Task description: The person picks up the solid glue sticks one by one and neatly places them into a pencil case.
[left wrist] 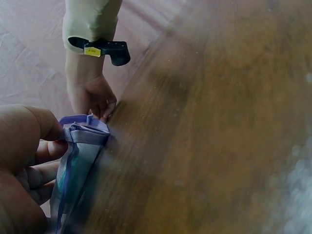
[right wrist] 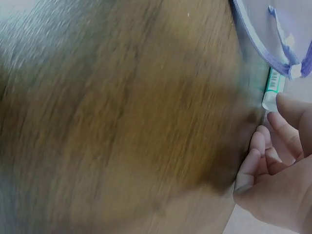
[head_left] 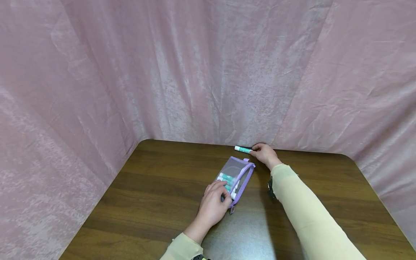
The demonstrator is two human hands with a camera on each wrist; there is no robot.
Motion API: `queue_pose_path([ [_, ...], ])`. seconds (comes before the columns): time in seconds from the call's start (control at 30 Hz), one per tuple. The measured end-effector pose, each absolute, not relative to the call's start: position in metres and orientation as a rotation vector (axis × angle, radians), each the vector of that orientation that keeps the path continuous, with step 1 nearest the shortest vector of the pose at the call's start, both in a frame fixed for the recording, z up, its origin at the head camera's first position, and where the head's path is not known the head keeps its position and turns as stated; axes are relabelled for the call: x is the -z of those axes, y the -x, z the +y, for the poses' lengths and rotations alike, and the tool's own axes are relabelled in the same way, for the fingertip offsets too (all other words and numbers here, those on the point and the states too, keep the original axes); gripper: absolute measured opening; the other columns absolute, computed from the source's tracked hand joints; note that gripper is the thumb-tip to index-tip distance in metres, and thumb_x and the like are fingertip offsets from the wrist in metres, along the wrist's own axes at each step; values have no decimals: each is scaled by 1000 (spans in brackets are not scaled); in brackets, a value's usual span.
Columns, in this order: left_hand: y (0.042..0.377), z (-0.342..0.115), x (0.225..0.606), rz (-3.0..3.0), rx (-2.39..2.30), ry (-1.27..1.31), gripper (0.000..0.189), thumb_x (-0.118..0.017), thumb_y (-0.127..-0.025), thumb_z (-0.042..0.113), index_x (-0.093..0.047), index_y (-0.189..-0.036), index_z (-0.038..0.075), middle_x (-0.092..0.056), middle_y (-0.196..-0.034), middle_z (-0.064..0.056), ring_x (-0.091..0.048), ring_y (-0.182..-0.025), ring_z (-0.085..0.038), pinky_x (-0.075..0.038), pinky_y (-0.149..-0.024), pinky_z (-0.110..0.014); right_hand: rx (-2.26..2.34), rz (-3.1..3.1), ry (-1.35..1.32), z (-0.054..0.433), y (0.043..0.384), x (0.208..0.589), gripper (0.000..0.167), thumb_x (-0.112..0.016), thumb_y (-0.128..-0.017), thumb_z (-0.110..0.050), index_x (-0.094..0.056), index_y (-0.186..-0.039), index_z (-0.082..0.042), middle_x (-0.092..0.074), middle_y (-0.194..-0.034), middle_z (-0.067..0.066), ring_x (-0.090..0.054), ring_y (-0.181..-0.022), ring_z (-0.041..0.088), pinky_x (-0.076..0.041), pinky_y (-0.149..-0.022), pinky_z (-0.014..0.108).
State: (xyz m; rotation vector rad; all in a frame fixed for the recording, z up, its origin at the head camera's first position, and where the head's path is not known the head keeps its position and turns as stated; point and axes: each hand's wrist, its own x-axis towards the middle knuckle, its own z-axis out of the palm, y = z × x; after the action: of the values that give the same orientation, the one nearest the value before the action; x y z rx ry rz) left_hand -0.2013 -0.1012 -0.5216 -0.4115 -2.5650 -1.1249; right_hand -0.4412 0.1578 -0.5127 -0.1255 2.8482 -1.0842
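A purple-trimmed mesh zipper pouch [head_left: 231,163] lies on the table, its zipper side gaping, with several teal-and-white glue sticks [head_left: 226,177] inside. My left hand [head_left: 212,204] pinches the pouch's near edge, thumb and index finger at the zipper band [left wrist: 87,137] in the left wrist view. Near the table's back edge lies one more glue stick [head_left: 242,149], white at its left end. Around its right end are the slightly parted thumb and index finger of my right hand [head_left: 264,154]; the right wrist view shows that end of the stick [right wrist: 269,100] beside the thumb tip.
The brown wooden table [head_left: 156,180] has rounded back corners. A pink curtain [head_left: 208,72] hangs right behind its back edge and along both sides. A zipper pull [head_left: 232,209] hangs off the pouch's near end.
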Motion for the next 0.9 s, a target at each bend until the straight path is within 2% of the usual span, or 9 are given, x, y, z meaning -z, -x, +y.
queue_pose_path([
  [0.1, 201, -101, 522, -2566, 1119, 413, 16, -69, -92, 5, -66, -78, 13, -73, -139, -17, -58, -142, -42, -37, -122, -69, 1091, 2835, 72, 156, 446, 516, 45, -76, -100, -40, -75, -131, -8, -70, -137, 19, -61, -129, 45, -46, -113, 59],
  [0.33, 202, -102, 522, -2571, 1124, 414, 16, -69, -92, 5, -66, -78, 13, -73, -140, -17, -58, -143, -42, -37, -123, -68, 1054, 2832, 65, 156, 451, 521, 41, -72, -102, -38, -75, -128, -6, -67, -142, 22, -58, -133, 48, -42, -115, 64],
  [0.73, 202, -102, 522, -2566, 1118, 412, 15, -69, -92, 5, -67, -79, 12, -73, -139, -17, -58, -142, -42, -38, -123, -67, 1029, 2881, 129, 160, 454, 534, 34, -78, -98, -38, -79, -116, -9, -71, -134, 20, -62, -126, 46, -47, -110, 63],
  [0.9, 202, -102, 521, -2560, 1124, 418, 15, -69, -92, 6, -66, -78, 12, -73, -139, -18, -58, -142, -44, -37, -123, -67, 1093, 2861, 137, 158, 437, 517, 28, -77, -100, -32, -78, -113, -7, -71, -130, 20, -62, -120, 41, -49, -106, 56],
])
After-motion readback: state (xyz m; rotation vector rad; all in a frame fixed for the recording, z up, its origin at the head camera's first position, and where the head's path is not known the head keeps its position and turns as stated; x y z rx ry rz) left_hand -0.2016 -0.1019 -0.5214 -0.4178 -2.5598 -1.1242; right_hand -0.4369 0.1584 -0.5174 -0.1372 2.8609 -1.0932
